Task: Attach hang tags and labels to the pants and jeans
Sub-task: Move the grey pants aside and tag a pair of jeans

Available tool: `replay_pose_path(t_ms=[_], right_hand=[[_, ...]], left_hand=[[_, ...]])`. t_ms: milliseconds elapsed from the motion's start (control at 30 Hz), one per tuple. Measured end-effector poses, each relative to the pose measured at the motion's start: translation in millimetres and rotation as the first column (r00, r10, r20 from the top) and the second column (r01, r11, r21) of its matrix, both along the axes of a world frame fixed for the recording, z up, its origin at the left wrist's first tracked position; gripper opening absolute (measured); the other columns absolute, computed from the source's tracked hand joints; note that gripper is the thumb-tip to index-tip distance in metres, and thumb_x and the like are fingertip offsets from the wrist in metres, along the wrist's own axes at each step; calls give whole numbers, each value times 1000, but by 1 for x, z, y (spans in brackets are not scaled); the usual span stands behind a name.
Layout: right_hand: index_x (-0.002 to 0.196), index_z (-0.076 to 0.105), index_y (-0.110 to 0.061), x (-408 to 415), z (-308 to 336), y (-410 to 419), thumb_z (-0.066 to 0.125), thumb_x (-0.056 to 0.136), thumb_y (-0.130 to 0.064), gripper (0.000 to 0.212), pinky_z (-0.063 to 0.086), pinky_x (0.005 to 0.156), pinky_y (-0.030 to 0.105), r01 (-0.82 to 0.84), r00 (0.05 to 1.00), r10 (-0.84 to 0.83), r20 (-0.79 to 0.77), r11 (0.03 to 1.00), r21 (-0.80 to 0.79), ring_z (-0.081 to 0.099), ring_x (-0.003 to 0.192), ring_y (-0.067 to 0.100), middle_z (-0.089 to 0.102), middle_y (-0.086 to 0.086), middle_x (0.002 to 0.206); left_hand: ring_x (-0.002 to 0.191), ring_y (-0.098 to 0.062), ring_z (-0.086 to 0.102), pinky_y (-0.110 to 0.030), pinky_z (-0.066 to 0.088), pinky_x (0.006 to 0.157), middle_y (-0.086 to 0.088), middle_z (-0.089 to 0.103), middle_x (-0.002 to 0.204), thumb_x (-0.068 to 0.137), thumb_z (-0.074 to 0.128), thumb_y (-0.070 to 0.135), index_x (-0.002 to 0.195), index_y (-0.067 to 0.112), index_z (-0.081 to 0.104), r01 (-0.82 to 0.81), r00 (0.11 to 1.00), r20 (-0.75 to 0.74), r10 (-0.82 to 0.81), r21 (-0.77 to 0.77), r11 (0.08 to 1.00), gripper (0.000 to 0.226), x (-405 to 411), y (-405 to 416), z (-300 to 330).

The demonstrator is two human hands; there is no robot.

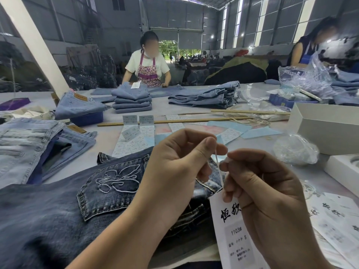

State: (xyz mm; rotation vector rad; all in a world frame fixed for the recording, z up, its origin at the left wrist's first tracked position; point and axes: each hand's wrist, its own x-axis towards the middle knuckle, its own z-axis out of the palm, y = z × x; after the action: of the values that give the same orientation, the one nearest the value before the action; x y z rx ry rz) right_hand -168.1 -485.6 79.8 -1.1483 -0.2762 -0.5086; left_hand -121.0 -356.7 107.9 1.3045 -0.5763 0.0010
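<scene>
Left hand [174, 167] raised over dark jeans [58, 206], grip pinching a white string [219, 167] between thumb and forefinger. Right hand [268, 200] just beside it, grip curled round the same string lower down, with a white tag [231, 230] hanging from it, printed "1103#" and "S". Jeans spread on the counter [101, 158], embroidered back pocket [112, 189] facing up. More tags [334, 216] at right; label sheets [134, 140] beyond the jeans.
</scene>
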Motion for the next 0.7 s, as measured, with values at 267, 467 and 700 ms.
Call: replay_pose_path(t_ms=[267,467,700], right_hand=[[81,76,-15,1,-1,1,84,59,-38,32,46,48,23,53,999,-53,-3,998,-29,53,50,16,63,17,65],[82,76,-16,2,-2,1,81,62,-35,28,47,48,23,53,999,-53,-10,998,-32,53,50,15,62,15,64],[83,74,-16,1,-6,3,87,54,-51,48,46,48,22,69,997,-70,-11,995,-71,53,50,16,63,18,68]], left_hand=[[58,-1,59,-14,48,58,10,68,68,82,66,34,87,33,76,-256,941,282,188,228,939,11,-5,4,-6],[83,-3,66,-12,49,72,12,72,90,91,64,16,99,28,76,-231,933,336,129,284,931,19,-6,8,-11],[59,-3,54,-11,44,56,12,68,81,88,67,19,105,38,71,-279,911,386,145,317,906,26,-8,12,-13]])
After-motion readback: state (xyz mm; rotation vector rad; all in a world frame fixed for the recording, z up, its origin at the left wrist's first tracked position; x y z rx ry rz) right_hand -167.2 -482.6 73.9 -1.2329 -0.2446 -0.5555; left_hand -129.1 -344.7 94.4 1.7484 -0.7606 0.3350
